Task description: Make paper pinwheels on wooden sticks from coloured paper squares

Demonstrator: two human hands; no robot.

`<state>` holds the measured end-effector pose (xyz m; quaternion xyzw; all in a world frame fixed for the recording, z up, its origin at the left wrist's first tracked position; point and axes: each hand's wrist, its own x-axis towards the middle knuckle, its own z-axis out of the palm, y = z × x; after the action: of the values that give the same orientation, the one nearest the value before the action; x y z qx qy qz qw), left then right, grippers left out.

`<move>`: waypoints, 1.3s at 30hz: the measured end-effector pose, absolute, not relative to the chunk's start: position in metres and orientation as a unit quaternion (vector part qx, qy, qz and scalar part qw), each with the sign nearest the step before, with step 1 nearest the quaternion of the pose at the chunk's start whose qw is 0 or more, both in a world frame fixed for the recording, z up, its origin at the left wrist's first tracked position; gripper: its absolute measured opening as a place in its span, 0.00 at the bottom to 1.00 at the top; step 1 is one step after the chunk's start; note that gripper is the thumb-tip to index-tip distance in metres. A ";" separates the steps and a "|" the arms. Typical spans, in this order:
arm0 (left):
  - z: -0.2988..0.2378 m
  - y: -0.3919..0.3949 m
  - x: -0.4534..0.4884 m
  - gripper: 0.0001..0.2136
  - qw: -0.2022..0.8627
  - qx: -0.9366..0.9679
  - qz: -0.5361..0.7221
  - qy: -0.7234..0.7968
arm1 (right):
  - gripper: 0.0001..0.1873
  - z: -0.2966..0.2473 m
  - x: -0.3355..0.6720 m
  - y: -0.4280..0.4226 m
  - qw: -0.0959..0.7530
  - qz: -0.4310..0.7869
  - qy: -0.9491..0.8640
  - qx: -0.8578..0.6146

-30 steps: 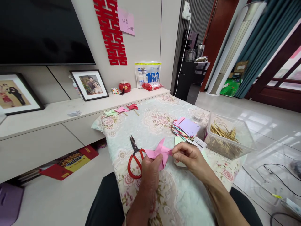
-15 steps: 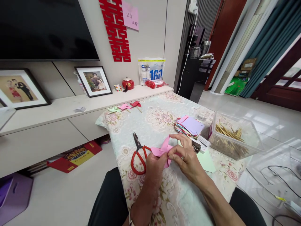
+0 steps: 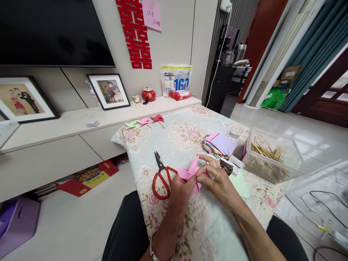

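Observation:
A pink paper pinwheel (image 3: 190, 173) is held over the flowered tablecloth (image 3: 190, 137). My left hand (image 3: 181, 194) grips it from below, fingers closed on its lower left. My right hand (image 3: 219, 183) pinches its centre from the right with thumb and fingers. Red-handled scissors (image 3: 161, 177) lie just left of my left hand. A light green paper square (image 3: 239, 184) lies on the cloth under my right hand.
A stack of coloured paper squares (image 3: 220, 144) sits behind my hands, a clear plastic box of wooden sticks (image 3: 268, 157) to its right. Three finished pinwheels (image 3: 145, 122) lie at the table's far edge. A low cabinet with framed photos (image 3: 108, 90) runs along the wall.
My right hand has moved from the pinwheel's right tip onto its centre and closed there. The view has shifted slightly up and right.

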<state>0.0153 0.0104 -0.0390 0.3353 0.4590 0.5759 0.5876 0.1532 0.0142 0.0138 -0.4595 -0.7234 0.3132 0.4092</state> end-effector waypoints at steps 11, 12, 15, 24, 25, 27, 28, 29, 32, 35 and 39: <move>-0.051 0.011 0.015 0.09 0.589 0.348 0.587 0.433 | 0.07 0.010 0.157 0.018 0.401 0.257 -0.759 -0.443; -0.050 0.011 0.015 0.10 0.586 0.349 0.586 0.437 | 0.07 0.010 0.157 0.018 0.401 0.264 -0.757 -0.444; -0.043 0.011 0.015 0.10 0.575 0.345 0.584 0.458 | 0.08 0.010 0.157 0.018 0.400 0.281 -0.747 -0.451; -0.036 0.009 0.017 0.07 0.542 0.353 0.588 0.486 | 0.10 0.012 0.156 0.018 0.398 0.297 -0.735 -0.461; -0.037 0.009 0.017 0.08 0.543 0.351 0.591 0.482 | 0.10 0.011 0.156 0.018 0.399 0.295 -0.735 -0.462; -0.038 0.010 0.017 0.08 0.540 0.353 0.594 0.481 | 0.11 0.011 0.156 0.018 0.399 0.292 -0.736 -0.462; -0.038 0.010 0.017 0.08 0.535 0.357 0.594 0.483 | 0.11 0.011 0.155 0.018 0.399 0.290 -0.737 -0.462; -0.039 0.010 0.017 0.08 0.529 0.362 0.593 0.487 | 0.10 0.011 0.155 0.018 0.399 0.289 -0.738 -0.461; -0.040 0.010 0.016 0.07 0.504 0.381 0.587 0.506 | 0.10 0.012 0.154 0.017 0.398 0.288 -0.738 -0.463; -0.040 0.009 0.016 0.06 0.481 0.395 0.581 0.524 | 0.09 0.012 0.154 0.017 0.399 0.284 -0.737 -0.466; -0.038 0.009 0.016 0.05 0.475 0.398 0.582 0.526 | 0.10 0.010 0.153 0.017 0.403 0.278 -0.741 -0.459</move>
<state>0.0156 0.0085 -0.0379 0.3982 0.5262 0.5823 0.4748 0.1530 0.0175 0.0100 -0.4593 -0.7411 0.2780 0.4033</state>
